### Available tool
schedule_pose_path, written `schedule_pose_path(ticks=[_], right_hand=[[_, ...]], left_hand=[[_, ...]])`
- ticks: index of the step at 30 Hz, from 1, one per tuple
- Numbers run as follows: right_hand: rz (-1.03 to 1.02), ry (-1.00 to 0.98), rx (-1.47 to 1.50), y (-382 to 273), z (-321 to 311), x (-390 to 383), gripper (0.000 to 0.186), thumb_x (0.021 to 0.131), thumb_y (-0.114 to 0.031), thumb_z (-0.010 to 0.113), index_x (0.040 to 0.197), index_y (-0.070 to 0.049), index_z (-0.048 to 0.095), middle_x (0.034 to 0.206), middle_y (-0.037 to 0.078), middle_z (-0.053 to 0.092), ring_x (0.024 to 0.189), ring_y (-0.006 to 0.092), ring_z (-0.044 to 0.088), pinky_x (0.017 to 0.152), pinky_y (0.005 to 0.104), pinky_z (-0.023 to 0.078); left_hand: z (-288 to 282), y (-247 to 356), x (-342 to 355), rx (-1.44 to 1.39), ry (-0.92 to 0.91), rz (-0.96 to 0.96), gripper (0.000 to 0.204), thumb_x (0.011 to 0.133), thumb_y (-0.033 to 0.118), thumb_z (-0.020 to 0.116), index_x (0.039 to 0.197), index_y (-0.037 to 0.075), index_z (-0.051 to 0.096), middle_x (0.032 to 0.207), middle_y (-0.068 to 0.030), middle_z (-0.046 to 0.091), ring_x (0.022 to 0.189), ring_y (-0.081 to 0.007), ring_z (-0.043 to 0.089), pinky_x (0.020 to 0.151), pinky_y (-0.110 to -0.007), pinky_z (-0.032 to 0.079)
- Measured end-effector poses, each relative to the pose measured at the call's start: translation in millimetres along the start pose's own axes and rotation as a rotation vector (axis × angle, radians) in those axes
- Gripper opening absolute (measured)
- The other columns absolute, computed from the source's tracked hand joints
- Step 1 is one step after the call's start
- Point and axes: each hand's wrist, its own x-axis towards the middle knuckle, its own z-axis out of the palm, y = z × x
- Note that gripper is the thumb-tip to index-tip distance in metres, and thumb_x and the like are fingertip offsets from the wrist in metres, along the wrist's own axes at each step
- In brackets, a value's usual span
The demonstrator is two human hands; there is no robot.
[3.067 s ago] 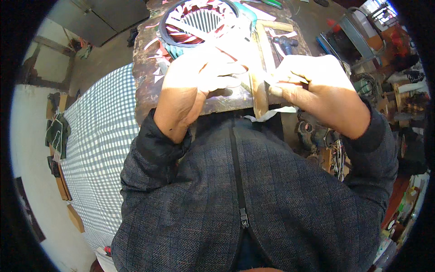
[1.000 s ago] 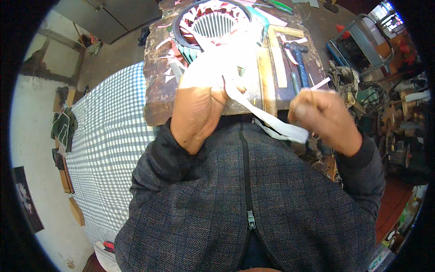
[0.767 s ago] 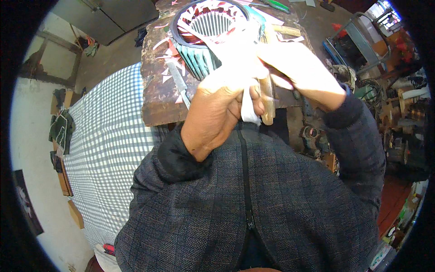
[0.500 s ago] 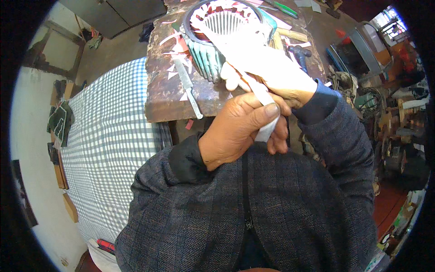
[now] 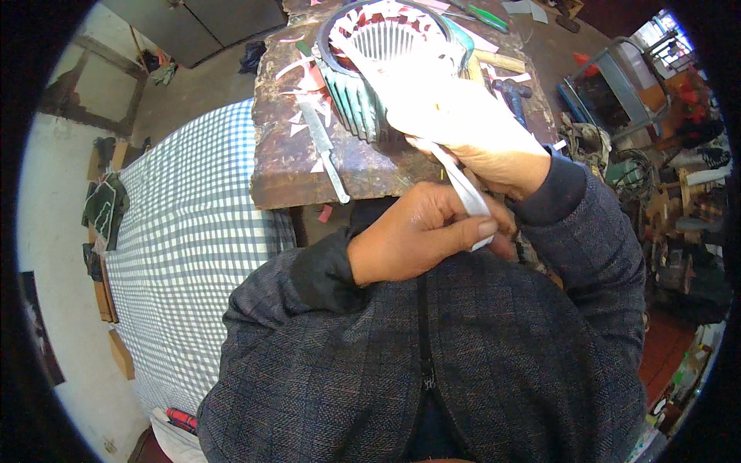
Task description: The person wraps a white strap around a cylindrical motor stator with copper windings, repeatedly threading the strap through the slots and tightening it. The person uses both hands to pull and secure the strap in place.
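Observation:
My left hand [image 5: 417, 231] is closed, with a flat white cloth tape [image 5: 463, 190] pinched under the thumb in front of my jacket. The tape runs up to my right hand [image 5: 475, 127], which is bleached by bright light and closed round it, its fingers partly hidden. Just beyond stands a motor stator [image 5: 351, 100] with a green finned housing, a slotted core inside and white and pinkish strips round its rim. My right hand covers the near right side of that housing.
The worn wooden bench [image 5: 270, 170] carries a knife-like blade [image 5: 318, 137], a hammer [image 5: 514, 99], wooden sticks [image 5: 498, 60], a green-handled tool [image 5: 488, 17] and paper scraps. At left is a checked cloth [image 5: 193, 224]. A metal trolley [image 5: 617, 89] stands at far right.
My left hand has moved slightly down and right, away from my right hand, with the tape. More tape shows between the hands, and it now looks twisted and narrower.

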Motion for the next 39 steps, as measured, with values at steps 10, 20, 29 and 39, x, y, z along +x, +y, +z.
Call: schedule_pose_path(ticks=[10, 20, 29, 39], right_hand=[[-0.638, -0.013, -0.837, -18, -29, -9, 0.027, 0.090, -0.012, 0.075, 0.117, -0.010, 0.074, 0.113, 0.015, 0.072, 0.095, 0.0297, 0.071, 0.085, 0.0345, 0.056], [-0.388, -0.080, -0.689, -24, -48, -66, 0.026, 0.088, -0.009, 0.075, 0.114, -0.006, 0.074, 0.112, 0.021, 0.070, 0.094, 0.0372, 0.070, 0.084, 0.0408, 0.056], [-0.268, -0.147, -0.679, -21, -62, -91, 0.029, 0.091, -0.014, 0.076, 0.118, -0.007, 0.073, 0.118, 0.017, 0.070, 0.102, 0.0336, 0.070, 0.092, 0.0378, 0.055], [-0.403, -0.096, -1.001, -12, -75, -113, 0.027, 0.091, -0.016, 0.077, 0.114, -0.002, 0.072, 0.115, 0.013, 0.071, 0.101, 0.0270, 0.071, 0.094, 0.0335, 0.056]], left_hand=[[-60, 43, -17, 1.391, 0.869, 0.542, 0.032, 0.083, 0.007, 0.076, 0.114, -0.003, 0.070, 0.110, -0.0210, 0.072, 0.099, -0.0343, 0.070, 0.087, -0.039, 0.055], [-39, 9, 12, -0.008, 0.459, 0.187, 0.031, 0.097, -0.001, 0.063, 0.128, -0.006, 0.061, 0.119, -0.0130, 0.070, 0.106, -0.0230, 0.070, 0.095, -0.032, 0.057], [-39, -13, 25, -0.289, 0.486, 0.228, 0.029, 0.100, 0.002, 0.061, 0.129, -0.005, 0.059, 0.122, -0.0173, 0.065, 0.115, -0.0292, 0.066, 0.092, -0.044, 0.061], [-24, -7, 31, -0.118, 0.367, 0.124, 0.035, 0.102, 0.004, 0.057, 0.136, -0.005, 0.056, 0.131, -0.0236, 0.062, 0.123, -0.0338, 0.063, 0.098, -0.050, 0.060]])
